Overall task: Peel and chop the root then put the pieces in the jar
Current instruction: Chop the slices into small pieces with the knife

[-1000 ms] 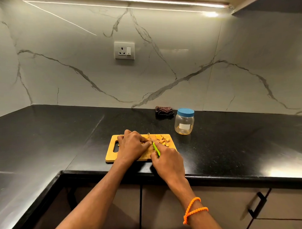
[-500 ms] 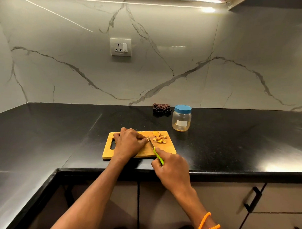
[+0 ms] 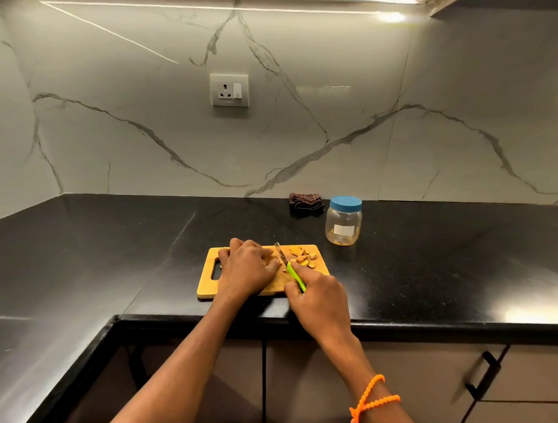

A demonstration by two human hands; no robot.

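A wooden cutting board (image 3: 207, 278) lies near the front edge of the black counter. My left hand (image 3: 249, 267) sits on the board with curled fingers holding down the root, which is almost wholly hidden under it. My right hand (image 3: 319, 299) grips a knife (image 3: 288, 267) with a green handle; its blade rests on the board just right of my left fingers. Several yellow-orange cut pieces (image 3: 304, 258) lie at the board's far right corner. A clear plastic jar (image 3: 343, 224) with a blue lid on stands behind the board to the right.
A dark folded cloth (image 3: 306, 202) lies by the wall left of the jar. A wall socket (image 3: 229, 90) sits above the counter. Cabinet doors with a black handle (image 3: 487, 375) are below the counter's front edge (image 3: 457, 328).
My right hand drew the knife back toward me, then returned it beside my left fingers. The left hand stayed on the root.
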